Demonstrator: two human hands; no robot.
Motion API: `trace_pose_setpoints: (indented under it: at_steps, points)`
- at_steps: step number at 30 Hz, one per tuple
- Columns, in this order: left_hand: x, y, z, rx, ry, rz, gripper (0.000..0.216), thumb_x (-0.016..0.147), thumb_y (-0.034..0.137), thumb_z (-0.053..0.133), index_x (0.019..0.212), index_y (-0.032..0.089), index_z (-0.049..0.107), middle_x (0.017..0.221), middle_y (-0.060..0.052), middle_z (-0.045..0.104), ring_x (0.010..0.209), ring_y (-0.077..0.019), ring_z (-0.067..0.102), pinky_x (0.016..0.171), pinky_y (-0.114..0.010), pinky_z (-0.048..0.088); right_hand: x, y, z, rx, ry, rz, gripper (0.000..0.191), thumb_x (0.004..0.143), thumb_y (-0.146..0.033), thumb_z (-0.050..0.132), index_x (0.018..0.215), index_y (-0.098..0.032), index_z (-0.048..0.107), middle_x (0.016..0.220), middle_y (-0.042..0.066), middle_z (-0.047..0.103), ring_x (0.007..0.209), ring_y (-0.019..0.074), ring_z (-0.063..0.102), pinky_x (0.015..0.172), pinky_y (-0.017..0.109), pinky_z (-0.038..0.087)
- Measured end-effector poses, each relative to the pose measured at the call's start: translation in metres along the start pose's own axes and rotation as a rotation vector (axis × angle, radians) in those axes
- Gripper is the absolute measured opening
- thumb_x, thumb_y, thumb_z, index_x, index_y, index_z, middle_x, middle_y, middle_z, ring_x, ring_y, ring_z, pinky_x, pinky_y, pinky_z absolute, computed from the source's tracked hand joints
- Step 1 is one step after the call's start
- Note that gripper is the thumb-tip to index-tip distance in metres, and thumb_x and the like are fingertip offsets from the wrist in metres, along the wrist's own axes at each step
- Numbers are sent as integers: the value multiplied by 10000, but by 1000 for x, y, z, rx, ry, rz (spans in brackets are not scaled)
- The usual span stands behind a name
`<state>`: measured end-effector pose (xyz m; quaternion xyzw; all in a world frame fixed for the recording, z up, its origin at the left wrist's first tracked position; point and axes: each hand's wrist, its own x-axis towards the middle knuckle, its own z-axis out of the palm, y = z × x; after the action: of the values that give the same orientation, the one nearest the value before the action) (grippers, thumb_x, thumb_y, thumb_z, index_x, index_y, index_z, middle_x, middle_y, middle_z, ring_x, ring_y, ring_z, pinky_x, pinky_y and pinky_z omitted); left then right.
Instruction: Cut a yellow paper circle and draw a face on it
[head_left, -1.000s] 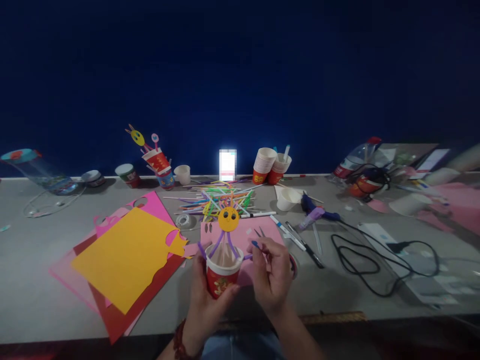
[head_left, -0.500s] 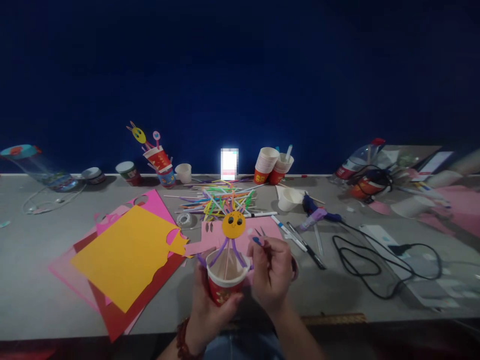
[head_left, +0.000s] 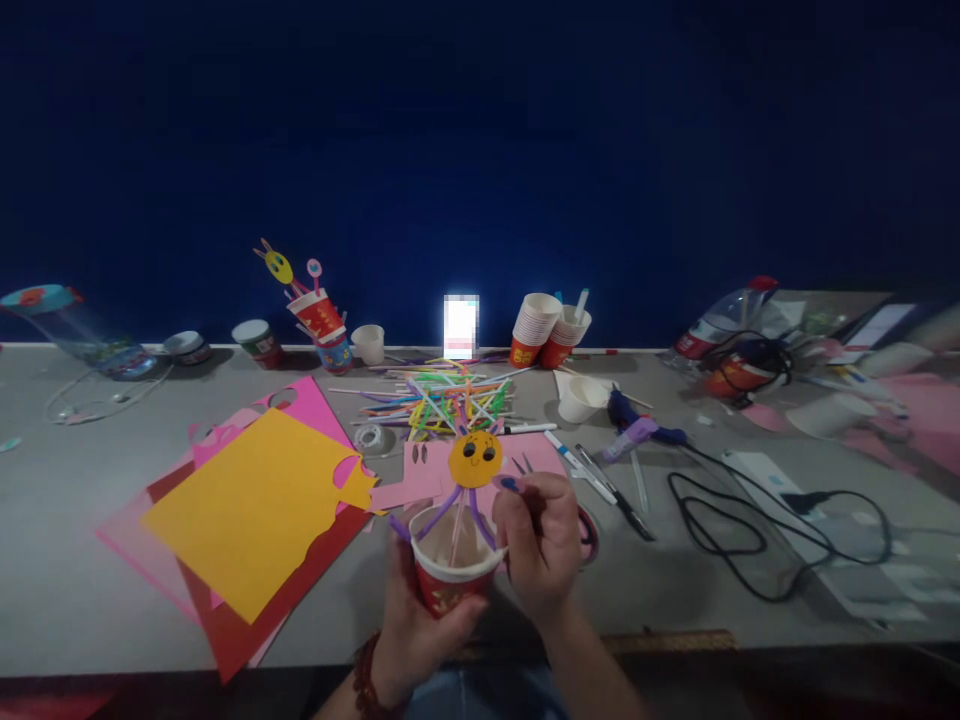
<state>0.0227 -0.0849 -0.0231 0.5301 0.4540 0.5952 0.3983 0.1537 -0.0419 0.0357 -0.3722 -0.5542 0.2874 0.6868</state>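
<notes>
My left hand (head_left: 424, 600) wraps around a red paper cup (head_left: 452, 585) with a white rim. A yellow smiling paper face (head_left: 475, 459) on a thin stick stands up out of the cup. Purple pipe cleaners (head_left: 439, 513) run from below the face to the rim. Just right of the face, my right hand (head_left: 540, 535) pinches a small pink paper piece with a blue spot (head_left: 509, 484). Scissors (head_left: 588, 533) lie partly hidden behind that hand, their tips showing on a pink sheet (head_left: 442, 470).
Coloured paper sheets (head_left: 247, 510) lie at the left. Pipe cleaners (head_left: 450, 390) are heaped behind my hands, near tape (head_left: 369, 438). Pens (head_left: 619, 500), a glue gun (head_left: 637, 420) and a black cable (head_left: 682, 530) lie right. Stacked cups (head_left: 535, 330) and a finished puppet cup (head_left: 319, 318) stand at the back.
The yellow face has shifted slightly right and down and tilts a little. The pink piece in my right hand has turned, showing its blue spot more flatly. Both grips stay the same.
</notes>
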Motion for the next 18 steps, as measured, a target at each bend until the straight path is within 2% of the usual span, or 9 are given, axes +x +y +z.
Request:
trace_pose_setpoints:
  at_steps: [7, 10, 13, 18]
  points:
    - [-1, -3, 2, -113, -24, -3, 959, 695, 483, 832, 1479, 249, 332, 1237, -134, 666, 1111, -362, 675, 925, -493, 592, 0, -1, -3, 106, -43, 18, 21, 1011, -244, 496, 1017, -260, 508, 670, -65, 510, 416, 69, 449, 381, 180, 335]
    - [-3, -5, 4, -120, 4, -39, 924, 688, 509, 834, 1459, 286, 375, 1261, -115, 656, 1136, -366, 660, 948, -513, 579, 0, 1, -2, 98, -17, 37, 7, 1004, -259, 512, 1001, -254, 516, 694, -52, 528, 430, 70, 438, 386, 190, 332]
    - [-3, -5, 4, -107, 8, -9, 883, 680, 493, 845, 1424, 287, 415, 1291, -112, 634, 1154, -369, 649, 957, -517, 572, -1, 2, 0, 56, 44, 52, 49, 994, -290, 533, 995, -243, 517, 693, -49, 523, 429, 69, 405, 400, 204, 343]
    - [-1, -2, 4, -141, -69, 26, 895, 720, 502, 815, 1465, 322, 352, 1298, -113, 638, 1154, -366, 652, 954, -535, 572, 0, -4, 0, 132, -5, 66, 26, 1014, -288, 497, 1001, -268, 508, 633, -75, 499, 421, 72, 419, 398, 186, 345]
